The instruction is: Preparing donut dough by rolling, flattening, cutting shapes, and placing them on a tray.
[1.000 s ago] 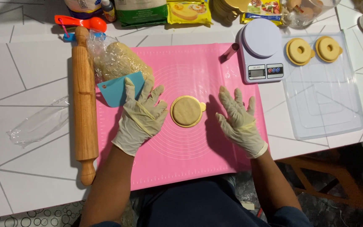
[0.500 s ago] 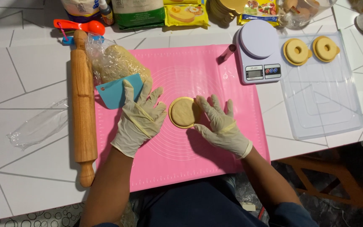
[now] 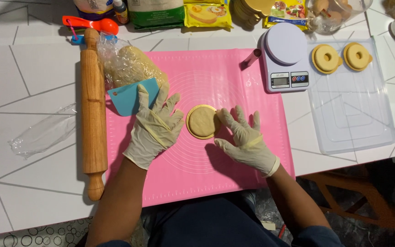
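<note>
A round disc of dough [image 3: 202, 121] on a gold cardboard base lies in the middle of the pink silicone mat [image 3: 234, 77]. My right hand [image 3: 243, 139], in a pale glove, rests flat on the mat with its fingertips touching the disc's right edge. My left hand [image 3: 155, 126], also gloved, lies flat just left of the disc, fingers spread, partly over a blue plastic scraper [image 3: 129, 97]. Neither hand grips anything.
A wooden rolling pin [image 3: 92, 110] lies along the mat's left edge, with a bag of dough [image 3: 129, 64] behind the scraper. A kitchen scale [image 3: 285, 57] stands at the back right, beside a clear tray [image 3: 357, 114] holding two ring-shaped dough pieces [image 3: 326, 58]. Packets line the back edge.
My right hand has slid left across the mat until its fingers touch the dough disc. My left hand has stayed in place.
</note>
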